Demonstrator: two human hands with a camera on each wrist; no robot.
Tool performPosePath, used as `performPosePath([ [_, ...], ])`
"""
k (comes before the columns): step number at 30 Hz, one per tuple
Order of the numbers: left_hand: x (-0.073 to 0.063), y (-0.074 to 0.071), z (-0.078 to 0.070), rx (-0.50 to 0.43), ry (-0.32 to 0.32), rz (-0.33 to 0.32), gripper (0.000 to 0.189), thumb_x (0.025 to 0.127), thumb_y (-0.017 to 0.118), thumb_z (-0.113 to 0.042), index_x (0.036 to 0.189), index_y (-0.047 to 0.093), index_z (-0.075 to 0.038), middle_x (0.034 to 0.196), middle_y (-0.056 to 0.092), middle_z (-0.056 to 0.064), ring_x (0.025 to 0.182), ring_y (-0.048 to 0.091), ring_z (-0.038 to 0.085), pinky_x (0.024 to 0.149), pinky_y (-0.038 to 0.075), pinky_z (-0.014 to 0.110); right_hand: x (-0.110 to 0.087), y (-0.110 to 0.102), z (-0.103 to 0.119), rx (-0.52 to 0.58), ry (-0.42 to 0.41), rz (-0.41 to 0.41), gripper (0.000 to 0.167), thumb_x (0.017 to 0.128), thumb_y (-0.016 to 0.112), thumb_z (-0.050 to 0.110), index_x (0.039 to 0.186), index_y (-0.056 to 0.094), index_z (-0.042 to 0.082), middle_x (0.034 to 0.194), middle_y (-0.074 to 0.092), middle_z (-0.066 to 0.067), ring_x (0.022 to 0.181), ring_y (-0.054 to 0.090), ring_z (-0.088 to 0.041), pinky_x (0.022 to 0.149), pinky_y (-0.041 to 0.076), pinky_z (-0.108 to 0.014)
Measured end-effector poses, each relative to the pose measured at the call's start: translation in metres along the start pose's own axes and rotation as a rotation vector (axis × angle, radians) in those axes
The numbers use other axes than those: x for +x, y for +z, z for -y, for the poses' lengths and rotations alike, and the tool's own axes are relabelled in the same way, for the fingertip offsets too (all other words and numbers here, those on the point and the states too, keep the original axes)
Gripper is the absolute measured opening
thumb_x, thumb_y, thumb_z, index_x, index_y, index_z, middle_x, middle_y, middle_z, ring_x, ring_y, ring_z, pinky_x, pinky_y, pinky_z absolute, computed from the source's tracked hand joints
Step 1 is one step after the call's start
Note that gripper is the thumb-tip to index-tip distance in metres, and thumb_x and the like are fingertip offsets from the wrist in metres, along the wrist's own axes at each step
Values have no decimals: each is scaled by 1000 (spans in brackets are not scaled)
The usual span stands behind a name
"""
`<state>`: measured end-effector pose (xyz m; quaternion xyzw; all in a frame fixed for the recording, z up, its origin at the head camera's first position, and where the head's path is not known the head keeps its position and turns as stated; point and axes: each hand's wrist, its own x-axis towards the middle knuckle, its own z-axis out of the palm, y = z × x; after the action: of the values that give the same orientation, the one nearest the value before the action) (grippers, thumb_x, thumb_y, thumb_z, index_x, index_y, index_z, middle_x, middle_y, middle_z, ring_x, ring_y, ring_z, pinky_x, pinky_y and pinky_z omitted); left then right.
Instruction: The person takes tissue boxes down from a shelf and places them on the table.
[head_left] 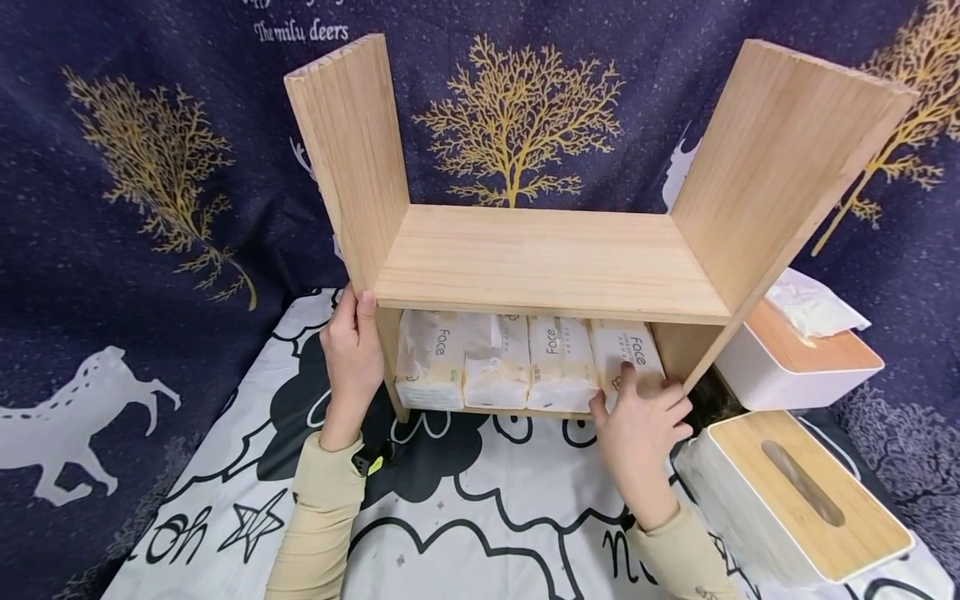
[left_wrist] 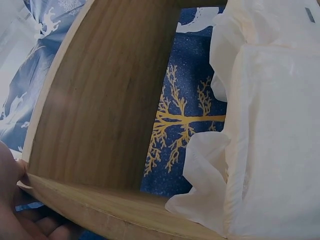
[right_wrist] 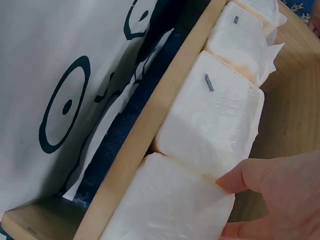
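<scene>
A light wooden shelf (head_left: 547,260) stands on the patterned cloth. Its lower compartment holds several packs of facial tissues in a row. My left hand (head_left: 352,354) grips the front edge of the left side panel (head_left: 341,158), thumb on the near side. In the left wrist view that hand (left_wrist: 15,200) is partly cut off at the panel's corner. At the right end of the row, my right hand (head_left: 643,433) holds the rightmost tissue pack (head_left: 622,342). In the right wrist view, thumb and a finger (right_wrist: 245,230) lie against this pack (right_wrist: 170,200), beside a neighbouring pack (right_wrist: 210,120).
To the right of the shelf sits a white tissue box with a slotted wooden lid (head_left: 810,475). Behind it is another white box (head_left: 795,379) with a wooden top and a tissue pack (head_left: 817,304) on it. A dark blue printed curtain (head_left: 187,167) hangs behind.
</scene>
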<state>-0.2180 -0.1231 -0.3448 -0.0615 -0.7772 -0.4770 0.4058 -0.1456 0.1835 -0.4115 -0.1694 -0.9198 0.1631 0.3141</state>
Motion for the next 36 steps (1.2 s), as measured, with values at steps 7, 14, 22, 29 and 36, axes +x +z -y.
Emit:
performPosePath([
  [7,0,1,0,-1,1,-2,41,102,46,-37,120,61,-4,107,67,21,94,62,35,80,45,51,-6,-9,-1,20,33,66,48,83,66,27,126,52,11,120,32,-45,107,31,-59,71,28,-67],
  [14,0,0,0,8,-4,-10,42,102,45,-37,122,61,-4,109,67,21,95,63,36,79,46,51,-12,-13,-5,14,11,45,47,83,65,29,124,53,12,119,34,-43,106,32,-58,73,27,-67],
  [22,-1,1,1,6,1,0,41,102,45,-36,124,60,-4,112,67,21,96,62,36,80,45,51,-13,-5,-14,9,-44,-2,52,83,60,34,126,50,6,116,36,-44,100,35,-58,70,26,-64],
  [29,-2,1,0,11,-5,-2,43,102,44,-38,124,60,-4,111,67,22,95,62,37,79,45,51,-13,-3,-17,-3,-40,2,58,82,64,38,124,49,1,118,35,-45,99,37,-57,72,27,-63],
  [36,-1,2,-1,-2,-5,-12,42,102,44,-37,124,60,-4,108,67,24,89,60,36,75,44,50,-12,-7,-17,-36,15,80,65,83,64,46,130,45,5,120,34,-48,99,39,-59,74,29,-66],
])
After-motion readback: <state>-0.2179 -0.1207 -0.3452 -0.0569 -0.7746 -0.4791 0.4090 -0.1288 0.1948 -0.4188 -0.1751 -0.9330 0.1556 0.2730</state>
